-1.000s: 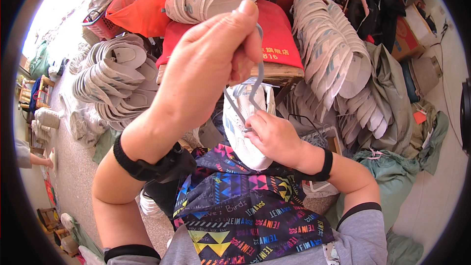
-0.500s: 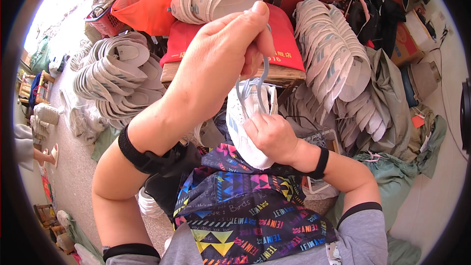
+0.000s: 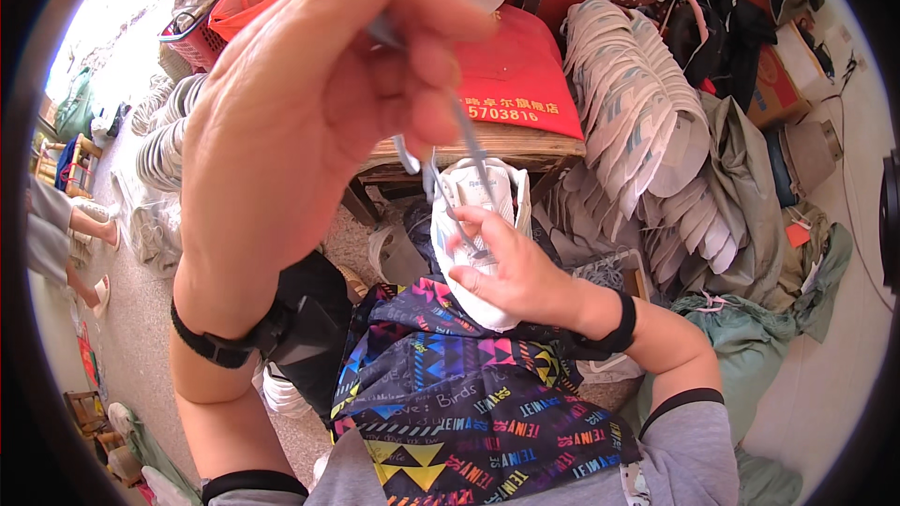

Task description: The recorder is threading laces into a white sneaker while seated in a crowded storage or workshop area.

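Note:
My left hand (image 3: 309, 103) is raised close to the camera, its fingers closed round a grey shoelace (image 3: 471, 141) that runs down to a white sneaker (image 3: 478, 305). The sneaker rests toe toward me at the edge of my patterned apron (image 3: 469, 394). Over its lacing area lies my right hand (image 3: 511, 267), thumb and forefinger apart, touching the shoe. Part of the lace (image 3: 480, 253) shows between that thumb and forefinger. The lace's upper end is partly hidden by my left fingers.
Ahead stands a wooden stool (image 3: 412, 157) covered by a red cloth bag (image 3: 525, 66). Stacked shoe uppers (image 3: 628, 94) rise at the right and more (image 3: 164, 150) lie at the left. A green sack (image 3: 741, 347) sits by my right elbow. At far left a person's legs (image 3: 89, 262) show.
My left hand has moved left and nearer the camera, with the shoelace in it. My right hand's fingers have spread from a closed grip at the laces. The person at left has shifted.

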